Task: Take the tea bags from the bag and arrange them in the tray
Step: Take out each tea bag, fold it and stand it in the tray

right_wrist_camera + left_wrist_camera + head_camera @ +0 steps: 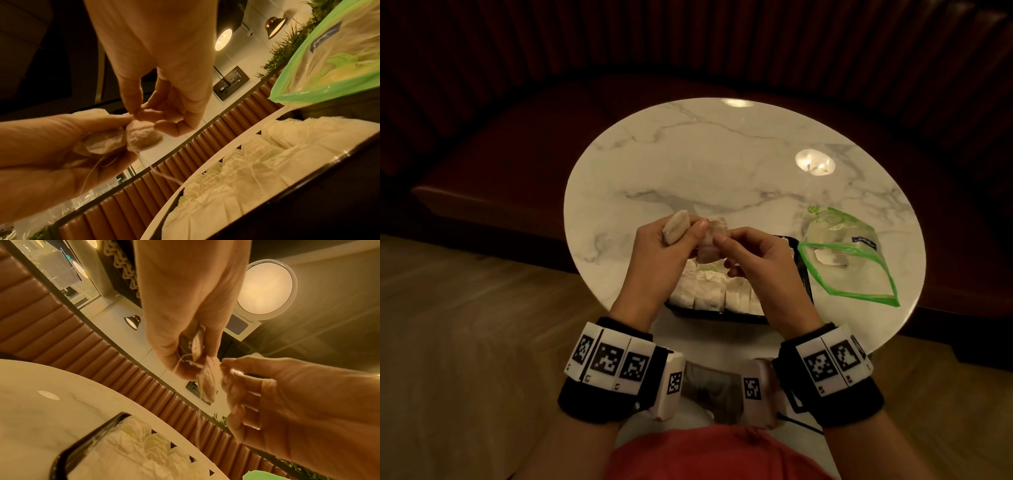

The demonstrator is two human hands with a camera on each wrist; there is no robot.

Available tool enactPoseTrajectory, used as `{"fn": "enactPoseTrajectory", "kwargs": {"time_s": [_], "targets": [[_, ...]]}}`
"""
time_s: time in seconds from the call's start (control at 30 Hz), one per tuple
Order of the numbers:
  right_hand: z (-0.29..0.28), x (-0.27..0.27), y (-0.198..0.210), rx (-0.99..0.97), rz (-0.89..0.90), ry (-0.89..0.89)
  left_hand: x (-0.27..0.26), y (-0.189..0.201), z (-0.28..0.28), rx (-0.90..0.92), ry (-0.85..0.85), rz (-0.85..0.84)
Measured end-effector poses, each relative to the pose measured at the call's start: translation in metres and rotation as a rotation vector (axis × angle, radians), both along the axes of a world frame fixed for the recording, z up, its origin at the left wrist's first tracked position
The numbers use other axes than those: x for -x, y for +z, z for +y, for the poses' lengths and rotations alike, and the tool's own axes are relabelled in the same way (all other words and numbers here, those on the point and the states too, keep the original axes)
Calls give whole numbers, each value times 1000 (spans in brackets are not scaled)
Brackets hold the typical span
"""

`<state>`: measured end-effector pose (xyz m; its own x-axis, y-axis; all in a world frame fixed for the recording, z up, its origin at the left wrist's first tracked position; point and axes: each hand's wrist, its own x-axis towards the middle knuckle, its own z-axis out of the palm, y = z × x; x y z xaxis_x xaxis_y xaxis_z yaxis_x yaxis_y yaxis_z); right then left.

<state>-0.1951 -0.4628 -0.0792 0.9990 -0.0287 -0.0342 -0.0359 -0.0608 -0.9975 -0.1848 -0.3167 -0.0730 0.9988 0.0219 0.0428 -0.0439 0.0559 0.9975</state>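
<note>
Pinching apart a small clump of tea bags (711, 236), the left hand (657, 260) and right hand (753, 263) work above a nearly full tray (803, 274), while the bag (849, 260) at right holds few.

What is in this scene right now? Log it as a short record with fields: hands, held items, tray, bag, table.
left hand: raised above the tray, grips a small bunch of tea bags
right hand: pinches the top of one tea bag of that bunch between thumb and forefinger
strings: thin threads trail down from the held tea bags
tray: black, already holds rows of white tea bags
bag: clear plastic with green rim, lies open on the table right of the tray, a few tea bags inside
table: round, white marble
</note>
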Motion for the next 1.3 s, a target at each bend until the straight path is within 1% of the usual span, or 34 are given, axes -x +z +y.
{"fn": "enactPoseTrajectory", "kwargs": {"time_s": [0.07,0.2,0.4,0.47,0.57,0.77,0.83,0.97,1.13,1.3], "targets": [[-1,2,-1,-17,8,60,-1,0,0,26,33,26],[-5,7,-2,47,14,212,-4,2,2,54,97,56],[-8,9,-11,108,127,330,-7,-1,5,44,181,100],[-9,10,-15,149,174,366,-7,0,4,54,187,109],[-10,13,-22,161,198,417,-8,1,3,39,181,118],[-21,11,-25,183,207,389,-5,5,3,50,75,166],[-25,8,-22,157,210,374,-4,4,2,18,27,204],[-32,-3,-11,154,153,354,-4,0,-1,-33,-28,261],[-39,-12,2,192,119,361,-3,1,-2,-54,-96,238],[-39,-11,2,200,96,406,-3,-1,-5,-53,-98,205]]}}
